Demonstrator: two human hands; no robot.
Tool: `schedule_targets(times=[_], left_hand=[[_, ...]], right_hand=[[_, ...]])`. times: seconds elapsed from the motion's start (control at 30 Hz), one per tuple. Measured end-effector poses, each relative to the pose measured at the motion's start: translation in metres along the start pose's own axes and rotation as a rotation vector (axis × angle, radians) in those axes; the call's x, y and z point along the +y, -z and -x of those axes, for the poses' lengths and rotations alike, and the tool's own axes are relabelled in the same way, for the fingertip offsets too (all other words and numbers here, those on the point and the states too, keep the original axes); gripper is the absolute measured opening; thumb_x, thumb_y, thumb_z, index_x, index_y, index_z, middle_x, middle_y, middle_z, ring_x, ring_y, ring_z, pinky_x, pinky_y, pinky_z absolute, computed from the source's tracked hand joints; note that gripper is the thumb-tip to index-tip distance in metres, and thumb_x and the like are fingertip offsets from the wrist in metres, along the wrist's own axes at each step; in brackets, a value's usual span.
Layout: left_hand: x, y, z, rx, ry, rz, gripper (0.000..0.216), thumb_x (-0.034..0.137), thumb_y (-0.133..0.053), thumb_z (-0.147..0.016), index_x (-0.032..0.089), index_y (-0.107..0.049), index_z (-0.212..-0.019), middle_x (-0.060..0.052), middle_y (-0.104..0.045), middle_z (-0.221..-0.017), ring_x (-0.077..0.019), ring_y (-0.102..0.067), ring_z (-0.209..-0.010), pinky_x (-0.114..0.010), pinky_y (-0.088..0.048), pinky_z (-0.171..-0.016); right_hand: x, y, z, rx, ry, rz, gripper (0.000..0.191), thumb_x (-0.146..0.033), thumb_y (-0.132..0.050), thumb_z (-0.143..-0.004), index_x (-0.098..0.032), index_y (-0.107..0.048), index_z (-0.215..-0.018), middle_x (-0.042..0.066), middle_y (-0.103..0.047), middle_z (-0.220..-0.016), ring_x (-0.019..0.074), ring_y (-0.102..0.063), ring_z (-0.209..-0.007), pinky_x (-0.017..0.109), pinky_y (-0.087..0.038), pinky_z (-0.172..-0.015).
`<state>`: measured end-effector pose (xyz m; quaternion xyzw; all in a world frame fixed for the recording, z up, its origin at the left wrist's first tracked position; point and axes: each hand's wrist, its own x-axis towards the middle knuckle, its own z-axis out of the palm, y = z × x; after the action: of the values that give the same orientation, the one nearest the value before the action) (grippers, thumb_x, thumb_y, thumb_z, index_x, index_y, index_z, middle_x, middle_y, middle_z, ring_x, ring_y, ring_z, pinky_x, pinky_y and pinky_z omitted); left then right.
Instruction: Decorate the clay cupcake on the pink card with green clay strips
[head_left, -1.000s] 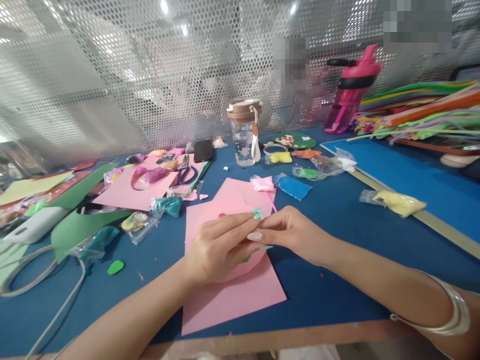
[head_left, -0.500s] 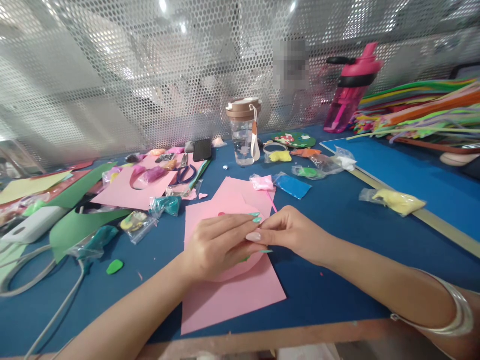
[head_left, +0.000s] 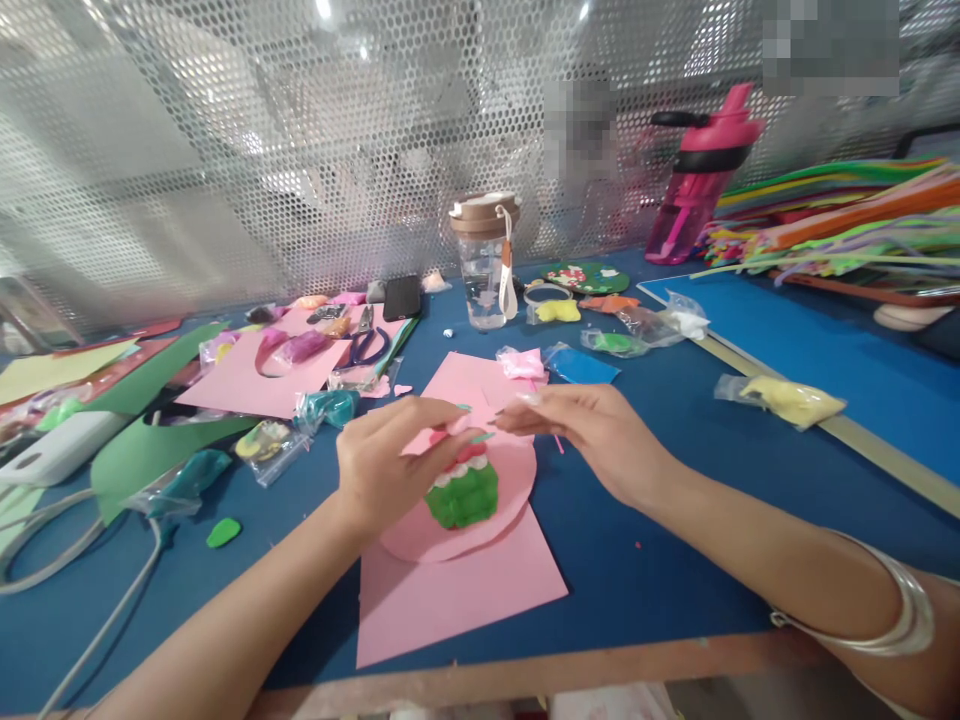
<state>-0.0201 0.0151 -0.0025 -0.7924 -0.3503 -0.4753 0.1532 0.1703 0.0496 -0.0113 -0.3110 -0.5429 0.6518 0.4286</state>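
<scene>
My left hand (head_left: 394,460) hovers over a round pink paper piece (head_left: 510,510), its thumb and curved fingers apart, with nothing visible between them. Opposite it, my right hand (head_left: 600,430) has thumb and fingers pinched together; whatever they hold is too small to make out. On the round paper sits a clay cupcake shape with a green base (head_left: 465,497), a white wavy band and a red top, partly covered by my left hand. Beneath lies a larger pink sheet (head_left: 465,610). A thin pink stick (head_left: 559,443) shows partly from behind my right hand.
Behind the papers lie bags of pink clay (head_left: 523,363) and blue clay (head_left: 581,365). A lidded cup (head_left: 484,270) and a pink bottle (head_left: 690,190) stand farther back. Scissors (head_left: 367,340), a cut pink sheet (head_left: 247,375) and a cable (head_left: 112,625) lie left. Yellow clay (head_left: 795,400) is right.
My hands have moved apart, the left one back to the left and the right one slightly up. The green, white and red cupcake shape has come into view between them.
</scene>
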Motion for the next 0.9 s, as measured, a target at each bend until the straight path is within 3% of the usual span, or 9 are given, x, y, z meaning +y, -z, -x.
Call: schedule_targets(times=[0.1,0.27,0.4,0.47,0.57,0.63,0.77,0.9], left_hand=[[-0.013,-0.001,0.002,0.012,0.117,-0.035,0.013,0.023,-0.063,-0.078,0.014,-0.061,-0.069,0.001,-0.065,-0.057,-0.0073,-0.059,-0.048,-0.014,-0.046,-0.047],[-0.031,-0.008,0.011,-0.029,0.35,-0.002,0.025,0.023,-0.049,-0.086,0.013,-0.061,-0.106,-0.007,-0.072,-0.081,-0.0132,-0.068,-0.069,-0.021,-0.054,-0.063],[-0.032,-0.01,0.011,0.004,0.421,0.057,0.019,0.023,-0.056,-0.082,0.015,-0.065,-0.096,-0.007,-0.072,-0.087,-0.0146,-0.068,-0.075,-0.024,-0.056,-0.068],[-0.03,-0.009,0.01,0.022,0.419,0.069,0.011,0.024,-0.063,-0.076,0.014,-0.067,-0.081,-0.005,-0.072,-0.078,-0.014,-0.068,-0.068,-0.022,-0.056,-0.064],[-0.025,-0.008,0.008,0.014,0.398,0.058,0.017,0.028,-0.071,-0.069,0.013,-0.064,-0.065,-0.002,-0.069,-0.062,-0.0119,-0.065,-0.053,-0.018,-0.052,-0.05],[-0.024,-0.008,0.008,-0.032,0.376,0.066,0.015,0.027,-0.066,-0.074,0.013,-0.065,-0.07,-0.001,-0.067,-0.056,-0.0103,-0.063,-0.049,-0.017,-0.05,-0.048],[-0.02,-0.01,0.011,-0.105,0.269,0.085,0.023,0.015,-0.048,-0.086,0.012,-0.061,-0.104,-0.003,-0.07,-0.068,-0.0099,-0.066,-0.059,-0.018,-0.052,-0.056],[-0.015,-0.013,0.011,-0.135,0.115,0.097,0.02,0.011,-0.052,-0.082,0.013,-0.063,-0.099,-0.007,-0.07,-0.084,-0.0116,-0.066,-0.074,-0.02,-0.053,-0.066]], right_hand=[[-0.001,0.004,-0.004,0.111,-0.007,-0.005,0.024,-0.039,-0.068,-0.069,-0.016,-0.072,-0.076,0.007,-0.071,-0.074,0.018,-0.067,-0.075,0.03,-0.05,-0.074],[0.001,0.007,-0.009,0.126,-0.015,-0.002,0.022,-0.035,-0.065,-0.072,-0.014,-0.07,-0.079,0.007,-0.071,-0.075,0.0168,-0.066,-0.072,0.029,-0.05,-0.07],[0.003,0.007,-0.009,0.09,-0.009,0.041,0.02,-0.034,-0.063,-0.074,-0.015,-0.069,-0.079,0.007,-0.071,-0.077,0.0159,-0.065,-0.072,0.028,-0.049,-0.069],[0.004,0.007,-0.008,0.069,0.008,0.079,0.02,-0.033,-0.061,-0.075,-0.015,-0.069,-0.077,0.006,-0.07,-0.077,0.0152,-0.065,-0.072,0.028,-0.049,-0.069],[0.003,0.007,-0.008,0.039,0.041,0.129,0.02,-0.033,-0.061,-0.076,-0.015,-0.068,-0.073,0.005,-0.069,-0.073,0.014,-0.063,-0.068,0.028,-0.049,-0.068],[0.002,0.007,-0.007,0.025,0.053,0.168,0.021,-0.033,-0.06,-0.076,-0.014,-0.068,-0.072,0.005,-0.068,-0.071,0.014,-0.062,-0.066,0.028,-0.048,-0.068],[0.001,0.006,-0.006,0.003,0.04,0.215,0.023,-0.034,-0.06,-0.076,-0.014,-0.068,-0.072,0.006,-0.067,-0.07,0.0148,-0.062,-0.066,0.029,-0.049,-0.067],[0.001,0.006,-0.006,-0.014,0.04,0.225,0.022,-0.034,-0.06,-0.076,-0.014,-0.067,-0.072,0.005,-0.066,-0.068,0.0143,-0.062,-0.065,0.028,-0.049,-0.067]])
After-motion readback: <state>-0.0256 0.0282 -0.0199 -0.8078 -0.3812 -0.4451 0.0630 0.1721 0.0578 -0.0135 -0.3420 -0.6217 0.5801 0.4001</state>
